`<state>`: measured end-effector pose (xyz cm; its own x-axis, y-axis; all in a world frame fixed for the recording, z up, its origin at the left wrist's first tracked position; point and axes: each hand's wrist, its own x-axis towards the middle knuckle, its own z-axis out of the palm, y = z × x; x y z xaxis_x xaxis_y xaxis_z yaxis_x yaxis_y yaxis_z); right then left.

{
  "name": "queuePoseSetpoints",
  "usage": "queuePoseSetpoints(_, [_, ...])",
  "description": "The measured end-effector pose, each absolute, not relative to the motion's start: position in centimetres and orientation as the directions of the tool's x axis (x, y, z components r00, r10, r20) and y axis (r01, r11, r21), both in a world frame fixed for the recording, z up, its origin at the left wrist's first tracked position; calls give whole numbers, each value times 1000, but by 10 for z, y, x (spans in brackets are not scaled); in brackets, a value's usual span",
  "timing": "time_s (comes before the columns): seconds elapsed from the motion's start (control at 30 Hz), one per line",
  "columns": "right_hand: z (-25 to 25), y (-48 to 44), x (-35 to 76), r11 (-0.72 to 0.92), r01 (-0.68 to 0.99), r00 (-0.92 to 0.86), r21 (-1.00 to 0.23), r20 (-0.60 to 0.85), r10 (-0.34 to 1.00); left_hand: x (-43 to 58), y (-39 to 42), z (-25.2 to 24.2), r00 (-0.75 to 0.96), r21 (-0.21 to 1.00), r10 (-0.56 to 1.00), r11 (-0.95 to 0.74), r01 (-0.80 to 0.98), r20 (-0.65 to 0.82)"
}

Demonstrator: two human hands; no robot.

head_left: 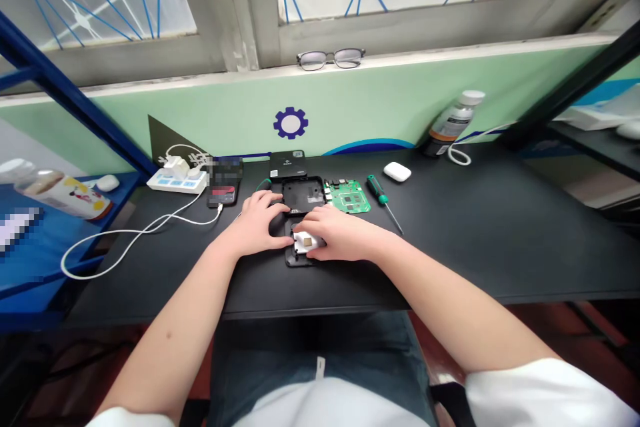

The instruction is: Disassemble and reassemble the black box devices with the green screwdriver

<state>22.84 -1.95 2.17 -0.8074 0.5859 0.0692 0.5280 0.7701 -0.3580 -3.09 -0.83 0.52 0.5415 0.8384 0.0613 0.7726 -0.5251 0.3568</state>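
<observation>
My left hand point(260, 219) rests curled on the left edge of a black plastic housing shell point(299, 257) lying on the black desk point(475, 233). My right hand point(336, 233) covers the shell's right side, fingers closed over a small silver metal plate point(304, 241) with a tan square pad on it. Just behind lies a second black housing half point(303, 193). A green circuit board point(349, 196) lies to its right, and a green-handled screwdriver point(383, 199) beyond that.
A phone point(223, 191) on a white cable point(125, 240) and a white power strip point(176, 178) sit at the left. A black box point(287, 163), white earbud case point(397, 171), bottle point(453, 123) and glasses point(331, 58) on the sill lie behind.
</observation>
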Motion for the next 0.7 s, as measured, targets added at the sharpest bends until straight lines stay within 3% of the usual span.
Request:
queuePoseSetpoints(0.13, [38,-14,249,693,504,-747,-515,142,649,-32,-9,5,537,348,841,-524,778,68])
queuePoseSetpoints(0.2, [49,-9,267,576,573,-674,-583,66,736,-33,-9,4,541,345,839,-527,776,64])
queuePoseSetpoints(0.3, [58,-2,290,389,789,-536,-476,-221,815,-34,-9,4,546,345,835,-533,773,65])
queuePoseSetpoints(0.37, [57,0,297,342,853,-477,-395,-323,818,-34,-9,4,542,342,838,-531,775,71])
queuePoseSetpoints(0.7, [55,-6,283,419,835,-527,-356,-302,795,-33,-8,5,544,331,834,-542,773,94])
